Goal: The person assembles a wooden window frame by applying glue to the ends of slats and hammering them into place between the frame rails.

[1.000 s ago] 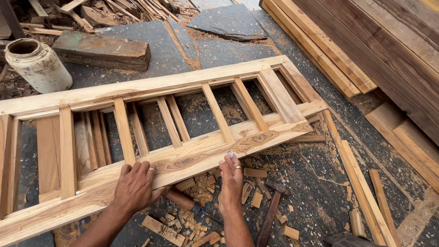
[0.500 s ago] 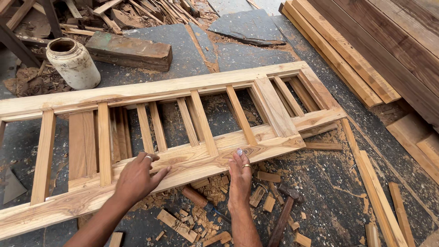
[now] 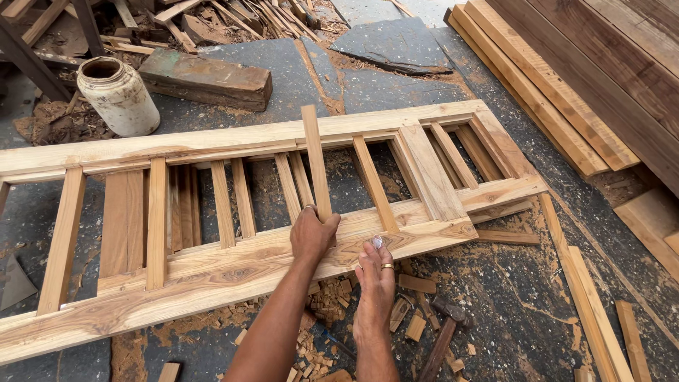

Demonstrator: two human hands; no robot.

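A long pale wooden frame [image 3: 212,272] with many upright slats lies flat on the dark floor. My left hand [image 3: 312,233] is closed around the near end of one loose slat [image 3: 315,159]. That slat lies over the frame, and its far end pokes past the top rail. My right hand [image 3: 375,279], a ring on one finger, presses flat with its fingertips on the frame's near rail, just right of the left hand.
A hammer [image 3: 442,339] and wood offcuts [image 3: 327,304] lie by my right wrist. A white jar [image 3: 117,95] and a thick wood block [image 3: 206,78] sit beyond the frame. Stacked planks [image 3: 537,92] run along the right, with loose strips [image 3: 587,311] near them.
My left hand left the near rail and took hold of a slat, which now lies over the frame with its far end past the top rail. My right hand stayed on the rail.
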